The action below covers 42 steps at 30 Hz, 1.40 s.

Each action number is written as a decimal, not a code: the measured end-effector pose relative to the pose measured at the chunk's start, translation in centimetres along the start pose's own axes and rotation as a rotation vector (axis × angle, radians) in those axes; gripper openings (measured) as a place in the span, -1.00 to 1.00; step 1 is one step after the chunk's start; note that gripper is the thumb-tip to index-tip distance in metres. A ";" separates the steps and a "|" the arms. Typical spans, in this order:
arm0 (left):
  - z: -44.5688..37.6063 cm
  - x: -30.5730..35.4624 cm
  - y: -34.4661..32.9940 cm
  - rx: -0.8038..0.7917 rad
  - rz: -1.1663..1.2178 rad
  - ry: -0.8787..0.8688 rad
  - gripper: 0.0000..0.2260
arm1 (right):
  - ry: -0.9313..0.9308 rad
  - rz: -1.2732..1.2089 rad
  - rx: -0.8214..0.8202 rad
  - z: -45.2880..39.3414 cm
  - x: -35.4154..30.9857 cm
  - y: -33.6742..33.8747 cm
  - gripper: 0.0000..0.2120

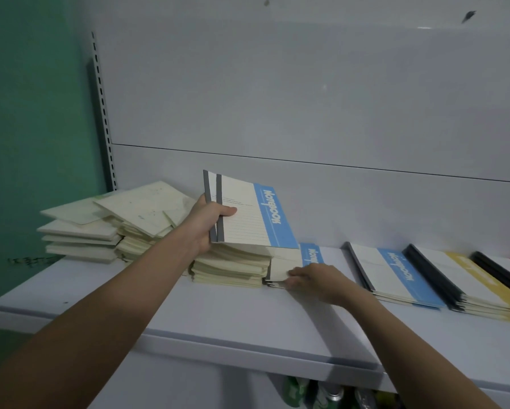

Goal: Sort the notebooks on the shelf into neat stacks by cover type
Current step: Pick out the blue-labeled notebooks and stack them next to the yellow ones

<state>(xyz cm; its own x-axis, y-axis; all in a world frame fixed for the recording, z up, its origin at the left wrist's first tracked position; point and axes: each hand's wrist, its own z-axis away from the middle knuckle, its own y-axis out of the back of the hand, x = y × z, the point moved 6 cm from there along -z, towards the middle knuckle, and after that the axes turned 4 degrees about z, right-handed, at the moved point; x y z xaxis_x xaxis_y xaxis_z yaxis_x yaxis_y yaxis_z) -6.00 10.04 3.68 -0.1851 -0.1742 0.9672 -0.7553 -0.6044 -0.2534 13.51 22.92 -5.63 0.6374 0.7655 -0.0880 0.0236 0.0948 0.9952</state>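
My left hand (208, 224) grips two blue-banded notebooks (247, 214) by their grey spines, lifted and tilted above a cream stack (230, 268). My right hand (312, 280) pinches the near edge of another blue-banded notebook (289, 261) lying on a low pile right of that stack. Further right lies a neat stack of blue-banded notebooks (395, 276), then a yellow-banded stack (469, 283) with black spines, and a black-spined one (504, 268) at the frame edge. Messy piles of plain cream notebooks (112, 222) fill the left of the white shelf (188, 320).
The shelf's white back panel (277, 98) rises behind the stacks, with a slotted upright (104, 113) and a green wall (35, 113) at the left. Below the shelf's front edge, coloured items (330, 394) show on a lower level.
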 end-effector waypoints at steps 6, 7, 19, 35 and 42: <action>0.1 -0.5 0.2 -0.008 -0.016 0.024 -0.67 | -0.153 -0.327 0.563 0.6 3.6 5.4 -0.86; 0.2 -0.7 -0.1 -0.017 -0.027 0.029 -0.67 | -0.175 -0.462 0.692 1.2 4.2 6.2 -0.80; 1.5 -3.1 -8.8 -0.106 -0.026 0.034 -0.87 | 0.299 -0.050 0.947 7.0 -2.1 7.6 -0.60; 2.2 -13.6 -17.2 -0.088 0.054 0.142 -0.65 | -0.393 -1.170 0.570 9.7 12.9 0.1 -0.54; -0.2 -17.3 -24.5 -0.165 -0.194 0.080 -0.71 | -0.497 -0.706 0.628 9.4 19.8 1.1 -0.55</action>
<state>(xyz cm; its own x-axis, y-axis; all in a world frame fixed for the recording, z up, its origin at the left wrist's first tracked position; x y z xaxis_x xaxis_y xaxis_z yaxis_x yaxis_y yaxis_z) 15.54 28.02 -6.81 -0.0704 -0.0015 0.9975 -0.8728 -0.4841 -0.0623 33.39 32.21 -5.91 0.5634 0.3062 -0.7673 0.8126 -0.0380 0.5816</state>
